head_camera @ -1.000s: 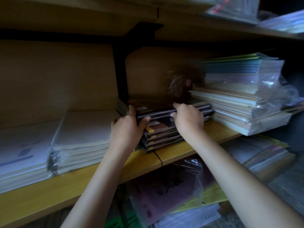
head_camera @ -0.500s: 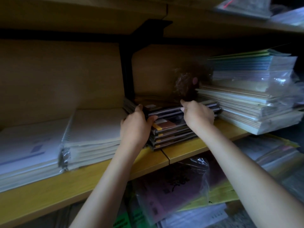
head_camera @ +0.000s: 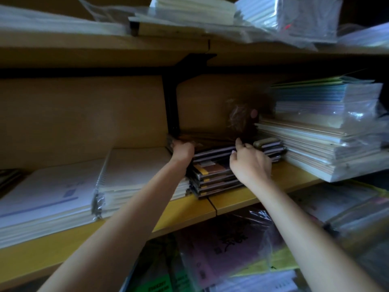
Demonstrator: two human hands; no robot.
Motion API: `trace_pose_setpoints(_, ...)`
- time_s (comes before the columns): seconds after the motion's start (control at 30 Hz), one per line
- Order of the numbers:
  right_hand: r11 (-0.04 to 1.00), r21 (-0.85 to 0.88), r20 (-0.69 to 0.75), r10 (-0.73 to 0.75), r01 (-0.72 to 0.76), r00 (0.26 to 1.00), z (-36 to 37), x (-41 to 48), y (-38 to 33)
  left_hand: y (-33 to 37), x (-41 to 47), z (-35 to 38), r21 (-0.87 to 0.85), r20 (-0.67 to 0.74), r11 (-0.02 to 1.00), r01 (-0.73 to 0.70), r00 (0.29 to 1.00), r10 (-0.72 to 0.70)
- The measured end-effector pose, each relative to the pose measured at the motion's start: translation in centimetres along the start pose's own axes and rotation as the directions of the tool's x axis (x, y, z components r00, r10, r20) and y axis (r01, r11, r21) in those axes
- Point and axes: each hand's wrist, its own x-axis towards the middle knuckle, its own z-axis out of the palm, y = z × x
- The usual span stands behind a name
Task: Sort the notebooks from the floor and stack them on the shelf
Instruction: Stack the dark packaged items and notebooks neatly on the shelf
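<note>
The stack of dark notebooks (head_camera: 212, 178) sits mid-shelf (head_camera: 242, 199). Its glossy, film-wrapped covers have thin squared edges, slightly fanned at the front. The left hand (head_camera: 182, 150) curls its grip over the top left corner, and the right hand (head_camera: 251, 165) pinches the upper covers at the front edge. The step looks like squaring the pile; the next move calls for nudging the edges flush, then letting go. Spiral-bound white pads (head_camera: 134, 171) lie just to the left, and a pale paper stack (head_camera: 328, 142) to the right.
</note>
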Motion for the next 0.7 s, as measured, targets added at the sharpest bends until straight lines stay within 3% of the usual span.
trace_pose_setpoints(0.07,1.000,-0.015,0.014,-0.014,0.014,1.000,-0.1,0.1,0.3,-1.5,2.7,0.0,-0.007,-0.019,1.000,0.003,1.000,-0.004)
trace_pose_setpoints(0.13,0.999,0.002,0.053,-0.034,0.034,0.998,-0.2,0.3,0.6,0.9,-2.0,0.5,-0.064,-0.029,0.998,0.001,1.000,-0.003)
trace_pose_setpoints(0.2,0.982,0.180,0.118,-0.070,0.048,0.990,-0.2,0.7,1.5,3.5,-7.3,0.9,-0.122,-0.003,0.992,-0.006,1.000,0.006)
trace_pose_setpoints(0.23,0.925,0.377,0.119,-0.096,0.044,0.988,-0.1,0.7,2.2,3.9,-8.5,0.9,-0.144,-0.012,0.990,-0.006,1.000,0.004)
trace_pose_setpoints(0.3,0.660,0.749,-0.029,-0.037,0.046,0.999,0.1,0.0,3.8,4.1,-11.4,1.0,-0.125,-0.068,0.992,-0.028,0.998,0.019)
trace_pose_setpoints(0.37,0.519,0.854,-0.108,0.129,0.026,0.986,0.1,-0.8,5.8,3.3,-14.6,0.9,0.042,-0.041,0.994,-0.102,0.994,0.104)
trace_pose_setpoints(0.43,0.440,0.896,0.015,0.111,-0.062,0.994,0.4,-1.5,7.6,1.5,-17.8,0.7,0.324,0.082,0.915,-0.239,0.971,0.224)
trace_pose_setpoints(0.53,0.428,0.889,0.219,-0.086,-0.163,0.972,1.4,-2.1,9.1,-0.6,-20.4,0.2,0.742,0.110,0.564,-0.363,0.895,0.432)
trace_pose_setpoints(0.63,0.568,0.818,0.201,-0.148,-0.084,0.968,2.7,-2.6,9.1,-1.2,-20.7,0.4,0.858,0.080,0.396,-0.326,0.847,0.525)
trace_pose_setpoints(0.7,0.674,0.738,0.143,-0.130,-0.018,0.981,3.3,-2.5,8.8,-1.4,-20.6,0.7,0.891,0.078,0.338,-0.302,0.837,0.542)
